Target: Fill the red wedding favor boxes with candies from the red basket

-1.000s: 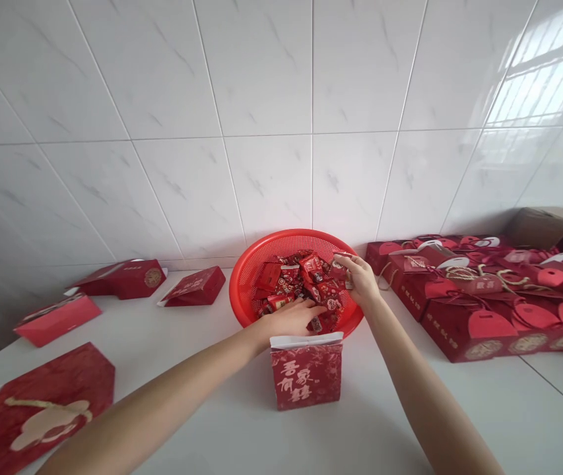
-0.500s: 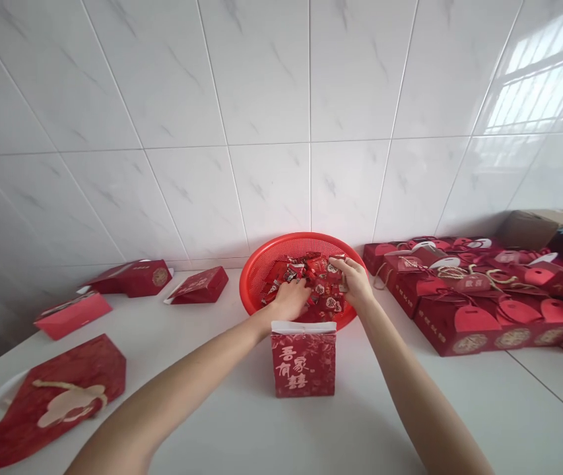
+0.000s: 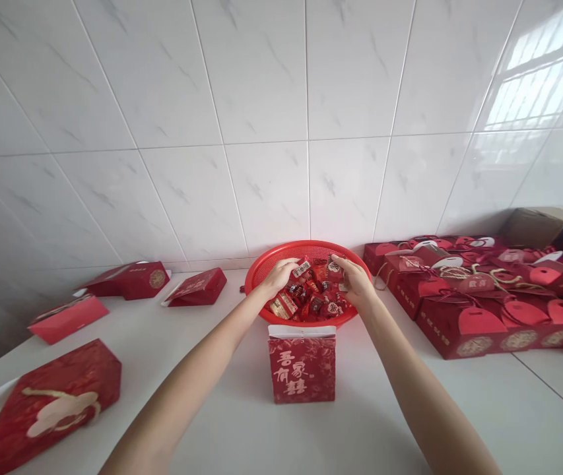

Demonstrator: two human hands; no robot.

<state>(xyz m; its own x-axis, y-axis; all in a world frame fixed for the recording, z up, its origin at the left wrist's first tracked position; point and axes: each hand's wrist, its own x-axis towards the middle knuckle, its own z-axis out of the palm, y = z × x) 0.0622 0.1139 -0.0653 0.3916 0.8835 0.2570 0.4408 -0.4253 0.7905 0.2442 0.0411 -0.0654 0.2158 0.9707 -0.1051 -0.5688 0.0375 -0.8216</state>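
Observation:
A red plastic basket [image 3: 256, 267] holds a heap of small wrapped candies [image 3: 317, 290], mostly red. Over its left side, my left hand [image 3: 280, 277] is closed with its fingertips on a red candy packet [image 3: 301, 268] that has a pale label. At the right side, my right hand [image 3: 358, 280] pinches another red candy packet [image 3: 334, 268] with a white printed character. Just in front of the basket stands an upright red paper gift box [image 3: 301, 369], its white-edged top facing up and pale writing on its front.
Several red gift boxes [image 3: 459, 326] with cords crowd the right side, with a cardboard box [image 3: 533, 224] behind them. To the left lie a red box [image 3: 197, 287], further folded boxes [image 3: 132, 278] and a red bag [image 3: 63, 396]. A tiled wall [image 3: 266, 191] rises behind.
My left hand has moved from the middle of the candies up to the basket's left side and closed at a packet. The basket has shifted slightly right. My right hand keeps its packet.

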